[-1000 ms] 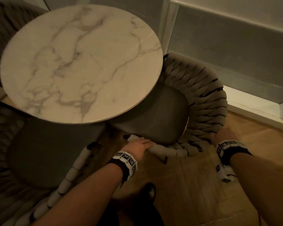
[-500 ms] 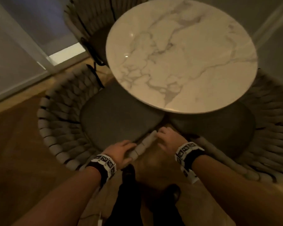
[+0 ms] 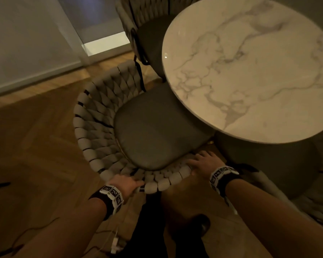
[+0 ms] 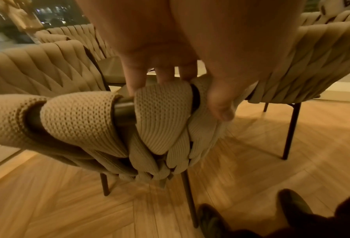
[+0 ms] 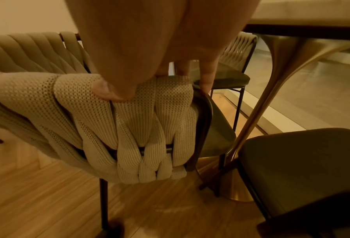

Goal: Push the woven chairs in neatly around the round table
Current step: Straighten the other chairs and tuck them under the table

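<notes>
A woven chair (image 3: 93, 118) with a dark seat cushion (image 3: 157, 131) stands at the left of the round marble table (image 3: 250, 71), its seat partly under the top. My left hand (image 3: 128, 182) grips the near part of its woven rim (image 4: 84, 116), fingers (image 4: 133, 80) curled over the top and thumb on the outer side. My right hand (image 3: 203, 162) holds the same rim (image 5: 129, 120) further right, near its end, thumb pressed on the weave and fingers (image 5: 207, 78) hooked over the inside.
A second woven chair (image 3: 149, 34) stands behind, tucked at the table's far left. A third chair's dark seat (image 3: 268, 164) sits under the table at the right, close to my right wrist. The gold table pedestal (image 5: 271, 96) rises between them. My shoes (image 3: 198, 226) are on the wood floor below.
My hands left the right-hand chair and came over to the left chair. My left hand slid further along its rim and my right hand took hold near its end.
</notes>
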Available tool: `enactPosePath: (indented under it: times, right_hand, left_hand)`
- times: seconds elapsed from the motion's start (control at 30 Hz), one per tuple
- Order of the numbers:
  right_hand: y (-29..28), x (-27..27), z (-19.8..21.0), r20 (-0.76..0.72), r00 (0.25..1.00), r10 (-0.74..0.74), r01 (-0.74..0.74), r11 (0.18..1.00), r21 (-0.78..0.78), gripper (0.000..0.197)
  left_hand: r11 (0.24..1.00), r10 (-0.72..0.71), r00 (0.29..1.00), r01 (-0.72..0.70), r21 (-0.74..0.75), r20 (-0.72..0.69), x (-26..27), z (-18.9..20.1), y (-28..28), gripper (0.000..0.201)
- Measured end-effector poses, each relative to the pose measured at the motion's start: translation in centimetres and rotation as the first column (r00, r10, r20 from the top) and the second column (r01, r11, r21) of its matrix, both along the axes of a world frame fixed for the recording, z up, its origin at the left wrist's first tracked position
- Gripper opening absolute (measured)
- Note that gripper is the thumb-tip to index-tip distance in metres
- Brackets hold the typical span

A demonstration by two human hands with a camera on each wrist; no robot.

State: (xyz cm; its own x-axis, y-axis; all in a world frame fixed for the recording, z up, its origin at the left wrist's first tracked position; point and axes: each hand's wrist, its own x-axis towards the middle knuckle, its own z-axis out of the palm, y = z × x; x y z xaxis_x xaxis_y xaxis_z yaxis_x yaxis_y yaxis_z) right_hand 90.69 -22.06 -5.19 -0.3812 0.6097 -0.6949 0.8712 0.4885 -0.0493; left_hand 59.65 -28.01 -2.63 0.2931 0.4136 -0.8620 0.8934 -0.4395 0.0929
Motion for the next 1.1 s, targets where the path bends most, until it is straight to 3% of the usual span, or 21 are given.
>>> enactPosePath:
  times: [0.4,0.6,0.7,0.8,0.9,1.0,1.1]
  right_hand:
    - [1.8,0.5,-0.8,-0.04,0.989,-0.14,0.141,0.99,0.011,0.045]
    - [0.9,2.4,-0.6,-0.095,0.969,-0.229,0.237,0.968,0.078,0.047]
    - [-0.9,6.2,1.2,-0.146,0.874,-0.463,0.48,0.871,0.107,0.057]
    - [-5.3,13.3,3.0,-0.123,0.658,-0.743,0.753,0.645,0.13,0.065]
    - [-11.1,20.6,3.0,-0.015,0.451,-0.892,0.882,0.443,0.163,0.072]
    - [-16.2,26.6,2.0,0.089,0.336,-0.938,0.921,0.347,0.176,0.076]
    - [-18.5,29.4,2.0,0.153,0.333,-0.93,0.916,0.358,0.183,0.072]
  left_hand:
    - [0.983,-0.003,1.0,0.0,0.183,0.018,0.2,-0.3,3.6,0.049]
    - [0.987,0.037,0.996,-0.05,0.155,0.085,1.0,-1.2,4.6,0.034]
    - [0.985,0.032,0.995,-0.048,0.163,0.094,1.6,-1.1,5.3,0.042]
    - [0.994,0.046,0.993,-0.057,0.098,0.108,3.9,-0.6,5.7,0.072]
    - [0.991,0.094,0.984,-0.107,0.083,0.151,7.5,-0.5,5.7,0.085]
    - [0.974,0.196,0.964,-0.212,0.08,0.178,12.0,-0.5,5.4,0.079]
    - [0.947,0.288,0.938,-0.308,0.086,0.191,15.4,-1.1,5.1,0.067]
